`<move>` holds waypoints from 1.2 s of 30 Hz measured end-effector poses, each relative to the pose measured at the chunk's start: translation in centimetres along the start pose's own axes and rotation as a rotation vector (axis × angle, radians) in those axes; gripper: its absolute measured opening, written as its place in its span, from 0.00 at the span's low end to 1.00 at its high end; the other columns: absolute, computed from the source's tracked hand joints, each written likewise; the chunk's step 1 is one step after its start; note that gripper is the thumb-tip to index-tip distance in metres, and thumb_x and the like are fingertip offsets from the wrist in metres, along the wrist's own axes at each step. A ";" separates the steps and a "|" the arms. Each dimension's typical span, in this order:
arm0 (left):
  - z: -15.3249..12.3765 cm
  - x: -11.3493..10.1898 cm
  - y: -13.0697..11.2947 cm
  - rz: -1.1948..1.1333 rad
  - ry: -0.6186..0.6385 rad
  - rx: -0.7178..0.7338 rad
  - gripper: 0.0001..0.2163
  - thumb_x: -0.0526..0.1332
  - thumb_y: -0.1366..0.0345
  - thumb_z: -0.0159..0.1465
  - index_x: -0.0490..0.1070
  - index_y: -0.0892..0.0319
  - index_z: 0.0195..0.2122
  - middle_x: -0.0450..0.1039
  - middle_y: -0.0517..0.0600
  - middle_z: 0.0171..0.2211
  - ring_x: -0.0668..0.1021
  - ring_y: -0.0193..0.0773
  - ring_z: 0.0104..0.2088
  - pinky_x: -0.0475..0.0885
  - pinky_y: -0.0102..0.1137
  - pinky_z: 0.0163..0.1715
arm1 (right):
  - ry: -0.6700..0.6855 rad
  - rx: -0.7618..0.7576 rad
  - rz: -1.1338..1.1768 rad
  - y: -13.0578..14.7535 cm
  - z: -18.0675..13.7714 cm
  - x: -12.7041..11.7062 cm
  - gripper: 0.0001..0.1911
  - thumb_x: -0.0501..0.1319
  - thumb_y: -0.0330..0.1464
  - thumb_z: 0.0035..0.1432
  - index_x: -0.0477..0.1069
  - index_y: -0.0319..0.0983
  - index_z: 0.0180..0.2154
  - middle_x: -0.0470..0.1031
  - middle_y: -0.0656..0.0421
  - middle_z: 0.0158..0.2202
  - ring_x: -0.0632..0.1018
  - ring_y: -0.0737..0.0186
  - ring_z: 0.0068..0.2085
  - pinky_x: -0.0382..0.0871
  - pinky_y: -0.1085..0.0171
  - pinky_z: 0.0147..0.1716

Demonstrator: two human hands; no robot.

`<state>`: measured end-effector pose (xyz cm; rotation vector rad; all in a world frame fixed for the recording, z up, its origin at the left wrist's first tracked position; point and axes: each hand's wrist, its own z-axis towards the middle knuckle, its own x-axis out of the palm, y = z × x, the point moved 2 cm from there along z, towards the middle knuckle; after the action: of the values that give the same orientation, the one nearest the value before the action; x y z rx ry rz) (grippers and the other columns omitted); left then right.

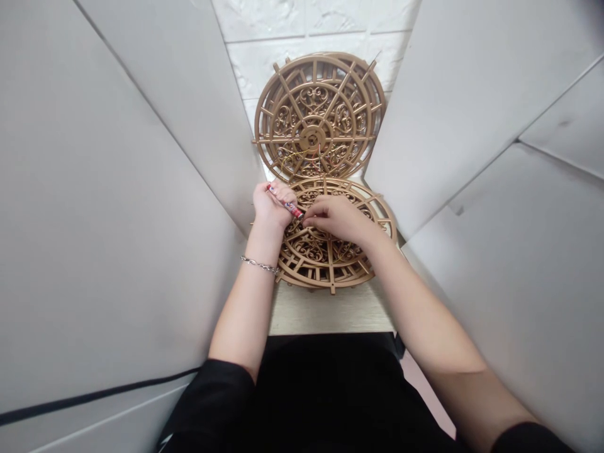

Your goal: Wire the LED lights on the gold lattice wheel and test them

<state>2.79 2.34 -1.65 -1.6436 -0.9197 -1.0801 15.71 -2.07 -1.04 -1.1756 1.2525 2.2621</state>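
My left hand (274, 200) is closed round a slim red-and-white cylinder (292, 208) with a silvery tip, which slants down to the right. Right by that tip, the thumb and fingers of my right hand (334, 217) are pinched together; what they hold, if anything, is too small to make out. Both hands are over a stack of round gold openwork frames (330, 272) with scroll patterns and spokes. A second stack of gold frames (314, 104) leans behind it, with thin wires (319, 154) around its hub.
A pale wood-grain surface (330, 311) carries the frames. Grey-white panels (155, 182) close in on the left, and another panel (425, 113) on the right. At the back is a white textured brick wall (264, 22). A black cable (94, 396) runs at lower left.
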 end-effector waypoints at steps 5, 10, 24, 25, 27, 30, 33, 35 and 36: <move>-0.1 0.1 0.3 0.035 0.007 -0.001 0.11 0.45 0.70 0.55 0.45 0.57 0.16 0.47 0.40 0.08 0.54 0.23 0.08 0.51 0.19 0.09 | -0.022 0.004 -0.043 -0.1 0.1 0.1 0.08 0.59 0.33 0.51 0.76 0.38 0.31 0.71 0.59 0.28 0.69 0.68 0.31 0.59 0.67 0.33; 0.0 0.2 0.5 0.063 -0.029 0.025 0.12 0.45 0.69 0.55 0.46 0.58 0.16 0.47 0.40 0.08 0.54 0.23 0.08 0.51 0.20 0.09 | 0.005 0.025 -0.082 -0.1 0.0 0.1 0.08 0.59 0.33 0.51 0.76 0.38 0.30 0.73 0.59 0.27 0.69 0.67 0.30 0.58 0.67 0.33; 0.6 -0.2 0.5 0.055 -0.091 0.097 0.12 0.44 0.69 0.57 0.44 0.57 0.17 0.47 0.39 0.07 0.54 0.23 0.08 0.49 0.19 0.09 | 0.077 0.048 -0.099 0.1 -0.3 0.3 0.10 0.52 0.30 0.55 0.71 0.37 0.30 0.73 0.56 0.32 0.71 0.64 0.33 0.60 0.65 0.35; 0.6 -0.2 0.5 0.058 -0.091 0.099 0.12 0.44 0.69 0.57 0.44 0.57 0.17 0.48 0.39 0.07 0.54 0.23 0.08 0.49 0.19 0.09 | 0.076 0.051 -0.106 0.1 -0.4 0.2 0.10 0.52 0.30 0.55 0.71 0.37 0.30 0.73 0.56 0.32 0.71 0.64 0.34 0.60 0.64 0.35; 0.7 -0.4 0.6 0.067 -0.090 0.112 0.12 0.44 0.69 0.57 0.44 0.57 0.17 0.48 0.39 0.07 0.54 0.23 0.07 0.49 0.20 0.10 | 0.078 0.056 -0.109 0.1 -0.4 0.2 0.09 0.52 0.29 0.54 0.71 0.37 0.31 0.73 0.56 0.33 0.71 0.63 0.35 0.61 0.64 0.37; 0.8 -0.5 0.6 0.089 -0.086 0.132 0.12 0.44 0.69 0.57 0.44 0.57 0.17 0.48 0.39 0.07 0.54 0.24 0.08 0.49 0.20 0.10 | 0.106 0.066 -0.107 0.1 -0.5 0.2 0.09 0.52 0.27 0.54 0.71 0.37 0.32 0.73 0.56 0.34 0.71 0.63 0.36 0.61 0.64 0.38; 0.8 -0.5 0.6 0.104 -0.081 0.138 0.12 0.44 0.69 0.57 0.44 0.57 0.17 0.48 0.39 0.07 0.54 0.23 0.08 0.49 0.20 0.10 | 0.107 0.080 -0.139 0.0 -0.5 0.2 0.09 0.52 0.27 0.54 0.71 0.36 0.31 0.73 0.55 0.33 0.70 0.63 0.35 0.61 0.64 0.37; 0.8 -0.5 0.6 0.099 -0.081 0.148 0.12 0.45 0.69 0.57 0.45 0.58 0.17 0.47 0.39 0.07 0.54 0.23 0.08 0.48 0.20 0.10 | 0.074 0.089 -0.151 -0.1 -0.4 0.2 0.09 0.52 0.27 0.54 0.71 0.36 0.31 0.73 0.55 0.33 0.70 0.64 0.35 0.61 0.64 0.37; 0.8 -0.5 0.6 0.094 -0.082 0.155 0.12 0.45 0.69 0.56 0.45 0.58 0.17 0.47 0.39 0.07 0.54 0.23 0.08 0.48 0.20 0.10 | 0.051 0.092 -0.146 -0.2 -0.4 0.2 0.08 0.52 0.27 0.54 0.71 0.36 0.30 0.73 0.56 0.33 0.70 0.64 0.35 0.60 0.65 0.36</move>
<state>3.34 2.85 -2.42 -1.5959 -0.9461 -0.8619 15.89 -2.32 -1.46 -1.2546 1.2330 2.0601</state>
